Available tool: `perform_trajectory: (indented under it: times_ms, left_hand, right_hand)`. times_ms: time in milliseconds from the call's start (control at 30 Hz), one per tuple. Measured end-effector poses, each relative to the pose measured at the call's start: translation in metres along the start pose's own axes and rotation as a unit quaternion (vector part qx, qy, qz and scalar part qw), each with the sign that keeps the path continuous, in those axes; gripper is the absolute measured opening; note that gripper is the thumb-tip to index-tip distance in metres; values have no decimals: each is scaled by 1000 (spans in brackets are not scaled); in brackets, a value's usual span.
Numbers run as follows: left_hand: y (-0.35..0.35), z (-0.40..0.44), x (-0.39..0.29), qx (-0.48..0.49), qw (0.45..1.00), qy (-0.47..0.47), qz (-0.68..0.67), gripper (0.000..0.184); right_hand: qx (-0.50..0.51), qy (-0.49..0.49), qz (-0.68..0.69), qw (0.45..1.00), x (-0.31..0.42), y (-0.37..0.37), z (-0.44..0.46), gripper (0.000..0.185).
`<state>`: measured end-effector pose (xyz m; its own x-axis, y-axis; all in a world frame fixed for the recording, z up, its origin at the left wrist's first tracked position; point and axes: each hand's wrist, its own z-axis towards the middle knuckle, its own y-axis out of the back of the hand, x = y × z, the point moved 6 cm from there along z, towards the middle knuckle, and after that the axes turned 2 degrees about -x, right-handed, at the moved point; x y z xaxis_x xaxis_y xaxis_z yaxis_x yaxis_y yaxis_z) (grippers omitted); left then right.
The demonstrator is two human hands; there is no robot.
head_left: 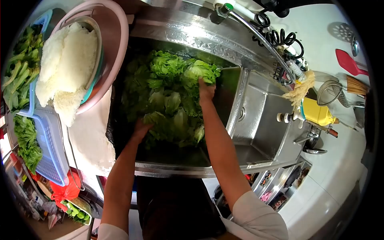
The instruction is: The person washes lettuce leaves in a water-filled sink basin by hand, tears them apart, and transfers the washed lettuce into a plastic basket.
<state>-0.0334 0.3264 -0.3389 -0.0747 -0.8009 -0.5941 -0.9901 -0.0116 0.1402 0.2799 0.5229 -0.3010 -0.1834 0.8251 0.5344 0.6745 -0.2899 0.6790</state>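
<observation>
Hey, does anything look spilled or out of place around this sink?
Yes, possibly: at left, the white, stringy noodle-like heap overhangs the rim of the large pink plastic basin, its lower end dangling outside, which looks untidy.

The lettuce (pixel 172 102) is green, with wrinkled leaves and paler ribs. It lies wet and loosely spread around the middle of the frame, partly submerged; its upper clumps are bright and sharp, while toward the left it looks darker and dim.

No legible text, brand, number or sign in head view. Yellow item (pixel 316 111) at right, red plastic bag (pixel 71 189) lower left: no readable print.
</observation>
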Motion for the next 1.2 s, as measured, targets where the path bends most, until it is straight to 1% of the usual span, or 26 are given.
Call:
perform_trajectory:
  times_ms: [33, 100, 167, 200, 300, 400, 433, 500, 533, 567, 600, 700, 733, 800, 867, 900, 933, 1000, 1033, 1100, 1133, 1200]
  left_hand:
    - [1, -6, -7, -7, 1000, 2, -1, 63]
    - [3, -20, -26, -16, 1000, 8, 0, 64]
    - [4, -21, -26, -21, 1000, 15, 10, 65]
    - [5, -19, -24, -24, 999, 18, 17, 66]
    - [6, -21, -28, -13, 999, 43, 25, 68]
    - [3, -12, -19, 9, 1000, 8, -7, 68]
    - [3, -12, -18, 16, 1000, 0, -7, 67]
    - [2, -11, -16, 31, 999, -15, -8, 66]
    - [1, -10, -15, 35, 999, -22, -11, 66]
    - [0, -10, -14, 40, 999, -29, -15, 65]
    - [-1, -9, -13, 45, 998, -36, -19, 64]
    - [0, -12, -19, 23, 999, -41, 4, 63]
    - [1, -12, -16, 29, 999, -35, -2, 61]
    - [2, -7, -7, 41, 999, -26, -17, 59]
    - [4, -1, 8, 53, 998, -24, -2, 63]
    - [2, 1, 11, 62, 998, -26, 5, 66]
    - [1, -1, 7, 62, 998, -18, 3, 65]
    - [2, -6, -7, 57, 998, -2, -4, 63]
    - [2, -4, -5, 64, 998, -11, -12, 63]
    - [3, 0, 2, 79, 996, -26, -27, 64]
    - [4, -3, 0, 63, 998, -21, -19, 60]
    - [2, -8, -11, 35, 999, -16, -4, 51]
  right_hand:
    - [26, 39, 19, 999, -14, -19, 16, 59]
    - [113, 109, 76, 985, -21, -29, 26, 59]
    - [236, 174, 147, 945, -26, -13, 18, 56]
    - [218, 171, 168, 946, -20, 4, 4, 49]
    - [197, 181, 226, 937, -6, 45, -28, 43]
    - [240, 124, 325, 906, -12, 65, -25, 42]
    - [282, 96, 366, 882, -9, 70, -29, 40]
    - [210, 200, 234, 928, 0, 85, -35, 36]
    - [171, 208, 104, 957, 1, 86, -36, 36]
    - [130, 213, -28, 968, 1, 88, -38, 39]
    - [85, 213, -159, 960, 1, 89, -40, 42]
    - [29, 199, -322, 925, -3, 66, -30, 60]
    - [22, 187, -320, 929, -11, 52, -20, 68]
    - [-39, 148, -215, 965, -38, 13, 9, 70]
    - [23, 195, -148, 969, -72, -28, 40, 71]
    - [109, 261, -130, 950, -84, -38, 61, 72]
    - [193, 325, -111, 919, -85, -45, 68, 72]
    - [169, 258, -211, 928, -57, -19, 49, 65]
    - [158, 223, -259, 926, -44, -4, 33, 61]
    - [120, 255, -187, 941, -34, 19, 6, 62]
    - [98, 268, -151, 946, -35, 34, -6, 63]
    - [82, 344, -92, 931, -36, 51, -44, 59]
